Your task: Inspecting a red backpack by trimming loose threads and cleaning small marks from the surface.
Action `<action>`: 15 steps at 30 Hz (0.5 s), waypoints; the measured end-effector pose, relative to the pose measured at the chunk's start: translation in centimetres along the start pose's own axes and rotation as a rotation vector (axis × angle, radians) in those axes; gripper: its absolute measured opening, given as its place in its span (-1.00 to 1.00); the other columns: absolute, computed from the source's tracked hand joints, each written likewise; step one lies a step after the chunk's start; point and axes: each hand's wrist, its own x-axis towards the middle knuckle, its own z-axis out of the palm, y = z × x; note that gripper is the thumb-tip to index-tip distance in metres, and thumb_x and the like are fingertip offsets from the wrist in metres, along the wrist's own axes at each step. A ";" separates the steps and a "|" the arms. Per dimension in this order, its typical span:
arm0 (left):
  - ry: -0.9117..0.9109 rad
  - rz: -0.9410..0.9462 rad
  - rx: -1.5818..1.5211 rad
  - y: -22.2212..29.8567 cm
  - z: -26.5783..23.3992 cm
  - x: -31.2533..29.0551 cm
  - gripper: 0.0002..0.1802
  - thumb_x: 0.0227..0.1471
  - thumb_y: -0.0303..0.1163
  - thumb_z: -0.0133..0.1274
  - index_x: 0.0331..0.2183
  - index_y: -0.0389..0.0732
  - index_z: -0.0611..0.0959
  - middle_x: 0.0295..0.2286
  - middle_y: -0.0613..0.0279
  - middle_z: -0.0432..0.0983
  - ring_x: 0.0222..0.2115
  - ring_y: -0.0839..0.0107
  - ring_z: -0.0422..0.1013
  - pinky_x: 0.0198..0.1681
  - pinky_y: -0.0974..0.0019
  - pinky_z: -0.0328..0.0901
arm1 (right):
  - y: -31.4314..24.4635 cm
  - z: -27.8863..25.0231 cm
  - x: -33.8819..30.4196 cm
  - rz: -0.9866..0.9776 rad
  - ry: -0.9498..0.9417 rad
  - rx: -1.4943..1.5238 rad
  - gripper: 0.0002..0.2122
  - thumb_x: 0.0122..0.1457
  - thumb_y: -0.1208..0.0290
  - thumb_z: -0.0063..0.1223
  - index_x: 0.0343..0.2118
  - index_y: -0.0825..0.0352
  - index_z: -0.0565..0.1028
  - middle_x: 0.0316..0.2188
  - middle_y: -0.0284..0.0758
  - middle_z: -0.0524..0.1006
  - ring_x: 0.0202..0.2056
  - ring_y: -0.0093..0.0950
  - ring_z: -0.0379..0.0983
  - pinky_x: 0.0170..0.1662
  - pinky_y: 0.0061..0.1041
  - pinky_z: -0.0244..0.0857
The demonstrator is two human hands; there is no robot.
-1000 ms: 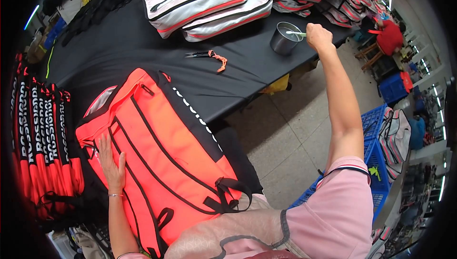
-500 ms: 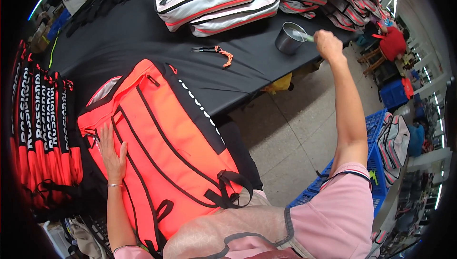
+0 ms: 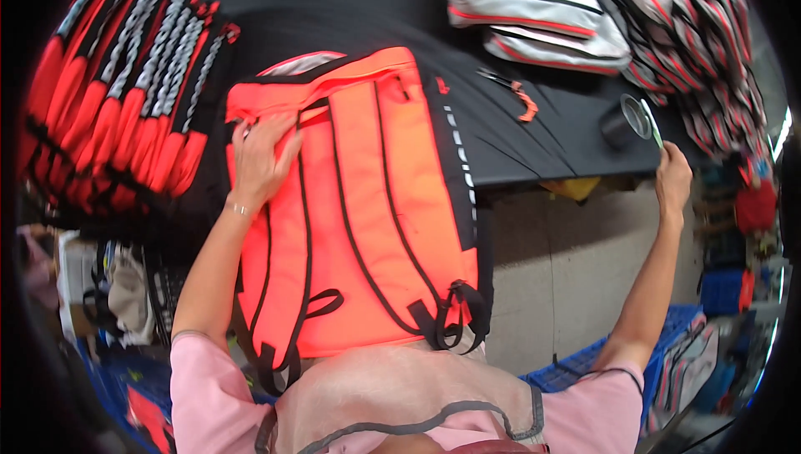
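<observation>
A bright orange-red backpack [image 3: 359, 245] lies with its shoulder straps facing up, partly on the black-covered table and reaching to my body. My left hand [image 3: 265, 158] rests on its upper left part, beside a strap's top end, fingers apart and slightly bent. Out to the right, my right hand [image 3: 674, 179] is closed on a slim pale green tool [image 3: 652, 124]. The tool's far end is at the mouth of a metal mug [image 3: 619, 127] near the table's right edge; its kind is too small to tell. Small black thread snips [image 3: 498, 78] with an orange cord lie left of the mug.
White-grey bags with red trim [image 3: 534, 3] are stacked at the back. More striped bags [image 3: 701, 45] are piled at the far right. Red and black bags [image 3: 142, 128] stand in a row on the left. A blue crate [image 3: 676, 329] sits at the lower right, below the table.
My view has turned, shifting the scene in the picture. My left hand has moved up the backpack toward its top edge, fingers now more bent. My right hand still holds the pale green tool at the mug.
</observation>
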 end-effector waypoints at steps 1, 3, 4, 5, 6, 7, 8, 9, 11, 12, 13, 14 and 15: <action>-0.042 -0.036 -0.036 -0.1 -1.1 1.3 -0.58 0.15 -0.17 0.07 -0.01 -0.16 0.59 -0.02 0.14 0.53 0.03 0.26 0.40 0.19 0.02 0.04 | -1.3 -0.2 -0.5 -0.026 0.000 0.174 -0.77 0.28 0.35 -0.02 -0.09 0.30 0.56 -0.28 -0.09 0.59 -0.21 -0.18 0.56 -0.15 -0.30 0.39; 0.272 0.073 -0.041 1.5 -1.3 4.5 -0.63 0.16 -0.19 0.06 -0.05 -0.15 0.62 -0.06 0.19 0.56 -0.04 0.31 0.45 0.12 0.03 0.09 | -4.7 -0.5 -1.4 -0.076 -0.119 0.342 -0.77 0.27 0.38 0.03 -0.09 0.33 0.57 -0.36 -0.15 0.60 -0.30 -0.37 0.56 -0.19 -0.45 0.37; 0.327 0.120 -0.091 2.5 -1.1 6.2 -0.61 0.15 -0.18 0.06 -0.03 -0.14 0.60 -0.03 0.18 0.53 -0.02 0.29 0.43 0.15 0.00 0.07 | -6.9 -0.4 -1.9 -0.186 -0.148 0.437 -0.78 0.26 0.39 0.04 -0.10 0.34 0.57 -0.38 -0.20 0.60 -0.33 -0.45 0.54 -0.20 -0.49 0.37; 0.389 0.185 -0.136 3.6 -0.6 7.6 -0.58 0.15 -0.18 0.07 0.00 -0.14 0.58 0.01 0.17 0.51 0.01 0.27 0.41 0.18 -0.04 0.05 | -9.1 -0.2 -2.5 -0.255 -0.172 0.562 -0.78 0.26 0.40 0.06 -0.11 0.35 0.58 -0.40 -0.24 0.61 -0.35 -0.53 0.51 -0.22 -0.54 0.36; 0.375 0.175 -0.147 4.8 0.2 8.6 -0.49 0.16 -0.11 0.05 0.08 -0.14 0.51 0.09 0.11 0.41 0.09 0.22 0.33 0.22 -0.09 0.01 | -11.4 0.1 -3.2 -0.279 -0.251 0.602 -0.78 0.26 0.42 0.06 -0.10 0.37 0.57 -0.40 -0.33 0.59 -0.35 -0.61 0.46 -0.23 -0.58 0.33; 0.361 0.179 -0.149 6.0 1.1 9.2 -0.39 0.16 -0.05 0.03 0.15 -0.14 0.43 0.17 0.06 0.31 0.16 0.16 0.26 0.26 -0.14 -0.03 | -13.6 0.3 -3.8 -0.341 -0.306 0.697 -0.78 0.25 0.44 0.07 -0.10 0.40 0.57 -0.40 -0.41 0.58 -0.35 -0.68 0.41 -0.24 -0.63 0.30; 0.279 0.152 -0.032 7.2 2.3 8.8 -0.28 0.16 0.04 -0.01 0.21 -0.17 0.32 0.22 0.02 0.18 0.23 0.11 0.13 0.29 -0.16 -0.09 | -15.9 1.0 -4.4 -0.363 -0.347 0.757 -0.79 0.25 0.45 0.07 -0.11 0.40 0.57 -0.39 -0.41 0.57 -0.35 -0.69 0.41 -0.24 -0.64 0.29; 0.199 0.132 0.090 8.3 3.5 7.7 -0.16 0.16 0.13 -0.06 0.27 -0.20 0.21 0.28 -0.03 0.05 0.30 0.06 0.00 0.31 -0.19 -0.14 | -18.0 1.6 -4.9 -0.424 -0.356 0.836 -0.80 0.25 0.47 0.07 -0.12 0.41 0.57 -0.38 -0.41 0.57 -0.36 -0.70 0.40 -0.25 -0.66 0.28; -0.145 0.118 0.016 9.5 5.2 3.9 -0.03 0.14 0.23 -0.09 0.28 -0.33 0.13 0.30 -0.10 -0.05 0.33 0.01 -0.13 0.33 -0.14 -0.16 | -21.1 2.3 -5.8 -0.436 -0.457 0.838 -0.83 0.20 0.44 0.13 -0.17 0.36 0.60 -0.32 -0.23 0.62 -0.32 -0.54 0.53 -0.17 -0.57 0.36; -0.086 0.146 -0.038 9.5 5.7 2.4 -0.02 0.13 0.23 -0.07 0.28 -0.33 0.14 0.30 -0.11 -0.04 0.33 0.00 -0.11 0.33 -0.11 -0.14 | -22.6 2.8 -6.2 -0.451 -0.462 0.864 -0.84 0.18 0.45 0.13 -0.20 0.33 0.61 -0.32 -0.24 0.60 -0.33 -0.46 0.54 -0.19 -0.52 0.36; -0.173 0.129 -0.071 9.4 6.1 1.3 -0.02 0.12 0.23 -0.05 0.27 -0.34 0.15 0.29 -0.13 -0.02 0.32 -0.01 -0.10 0.33 -0.07 -0.12 | -23.9 3.2 -6.3 -0.503 -0.466 0.902 -0.84 0.18 0.45 0.13 -0.20 0.33 0.61 -0.32 -0.24 0.60 -0.33 -0.46 0.54 -0.19 -0.52 0.36; -0.116 0.139 -0.083 9.3 6.4 0.5 -0.02 0.12 0.23 -0.05 0.27 -0.34 0.15 0.29 -0.13 -0.02 0.32 -0.01 -0.10 0.33 -0.07 -0.12 | -25.2 3.5 -6.4 -0.618 -0.451 0.850 -0.85 0.18 0.44 0.14 -0.21 0.32 0.61 -0.33 -0.26 0.58 -0.33 -0.41 0.53 -0.21 -0.48 0.36; -0.126 0.139 -0.082 9.4 6.6 -0.2 -0.02 0.10 0.22 -0.03 0.27 -0.33 0.16 0.28 -0.13 -0.01 0.32 -0.01 -0.07 0.33 -0.05 -0.09 | -26.3 3.8 -6.6 -0.697 -0.442 0.760 -0.85 0.17 0.43 0.14 -0.22 0.30 0.62 -0.33 -0.27 0.56 -0.33 -0.37 0.52 -0.22 -0.44 0.35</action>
